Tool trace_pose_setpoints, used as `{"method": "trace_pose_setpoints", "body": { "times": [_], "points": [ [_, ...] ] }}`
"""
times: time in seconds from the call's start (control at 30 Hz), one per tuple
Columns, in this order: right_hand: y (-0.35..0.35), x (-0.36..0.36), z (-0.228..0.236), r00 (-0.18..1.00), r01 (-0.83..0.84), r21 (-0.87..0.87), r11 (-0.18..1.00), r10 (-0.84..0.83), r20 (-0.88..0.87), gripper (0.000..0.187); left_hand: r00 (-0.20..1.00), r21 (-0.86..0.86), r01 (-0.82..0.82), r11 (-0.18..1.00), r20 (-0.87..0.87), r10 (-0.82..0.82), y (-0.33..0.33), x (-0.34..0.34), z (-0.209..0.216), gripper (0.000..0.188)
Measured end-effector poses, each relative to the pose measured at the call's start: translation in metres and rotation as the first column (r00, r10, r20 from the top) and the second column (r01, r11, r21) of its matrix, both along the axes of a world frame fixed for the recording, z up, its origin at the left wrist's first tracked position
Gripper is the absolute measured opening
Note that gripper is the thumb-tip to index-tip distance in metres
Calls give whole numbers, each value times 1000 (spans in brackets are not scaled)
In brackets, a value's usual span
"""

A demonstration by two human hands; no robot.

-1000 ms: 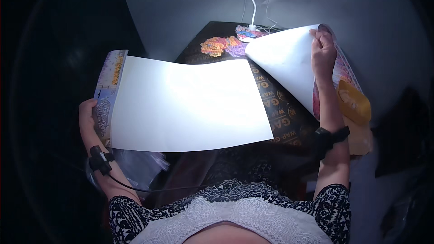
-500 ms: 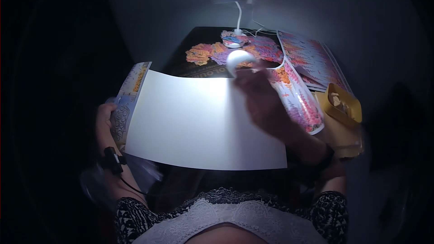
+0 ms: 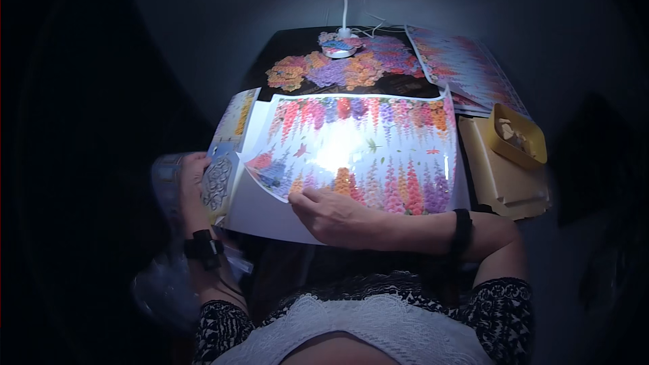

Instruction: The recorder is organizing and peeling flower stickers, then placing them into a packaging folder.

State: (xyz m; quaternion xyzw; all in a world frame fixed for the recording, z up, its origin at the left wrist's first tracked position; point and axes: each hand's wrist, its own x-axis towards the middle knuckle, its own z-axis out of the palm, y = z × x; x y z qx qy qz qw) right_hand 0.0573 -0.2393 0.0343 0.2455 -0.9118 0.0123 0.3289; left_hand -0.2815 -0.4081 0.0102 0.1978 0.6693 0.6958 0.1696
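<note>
A glossy floral sheet (image 3: 416,155), printed with hanging and upright flower spikes, lies face up over a white sheet (image 3: 270,220). My right hand (image 3: 331,216) reaches across from the right, its fingers closed at the floral sheet's lower left edge, where the paper lifts and curls. On the left, my left hand (image 3: 194,172) grips the outer edge of a printed sheet (image 3: 220,179) with a grey ornate pattern and yellow flowers; this one adjoins the white sheet. Some of the left fingers are hidden behind the paper. Lamplight glares on the middle of the floral sheet.
A white lamp (image 3: 343,32) stands at the back of the dark table. Around it lie cut-out flower clusters (image 3: 331,71) in orange, purple and pink. To the right are more printed sheets (image 3: 463,71) and a yellow tray (image 3: 517,138) with small pieces, resting on brown card (image 3: 497,182).
My right hand has moved from near the lamp down and left to the floral sheet's edge. The floral sheet, earlier curled at the right, now covers much of the white sheet.
</note>
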Motion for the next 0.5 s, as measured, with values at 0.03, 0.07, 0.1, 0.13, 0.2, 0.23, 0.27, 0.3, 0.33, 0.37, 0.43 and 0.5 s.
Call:
{"method": "trace_pose_setpoints", "body": {
  "times": [0.03,0.07,0.1,0.13,0.2,0.23,0.27,0.3,0.33,0.37,0.43,0.5],
  "points": [
    [-2,-1,0,999,23,69,997,-25,34,28,1000,-3,-16,1000,8,16,1,-2,-3,22],
    [-3,-1,-1,997,41,137,990,-50,66,29,987,-95,-99,991,-139,86,5,-1,-9,25],
    [-1,-2,-3,997,18,137,990,-28,71,29,946,-170,-197,966,-291,141,11,1,-13,28],
    [-2,-2,-3,997,19,158,987,-32,76,29,929,-252,-214,944,-351,117,8,2,-13,39],
    [-1,-6,-5,996,14,170,985,-29,86,29,911,-340,-238,910,-403,88,11,14,-8,50],
    [3,-4,-4,990,39,207,978,-67,127,30,940,-363,-146,920,-341,14,23,33,6,63],
    [5,-3,-5,981,51,238,970,-94,171,33,960,-387,-60,920,-273,-53,26,47,18,77],
    [3,-3,-4,981,31,226,974,-72,178,33,963,-399,-75,914,-267,-37,18,53,24,77],
    [3,-3,-3,963,-9,186,983,-41,265,34,936,-498,-32,866,-320,-149,14,56,28,87],
    [2,-3,-3,937,-45,143,989,-7,350,35,896,-594,3,805,-356,-266,10,61,31,98],
    [2,-1,-2,932,-58,103,993,17,362,35,874,-620,65,782,-342,-344,6,69,41,107],
    [-1,-2,2,927,-75,64,995,46,372,35,816,-653,73,754,-396,-421,0,70,41,112]
  ]
}}
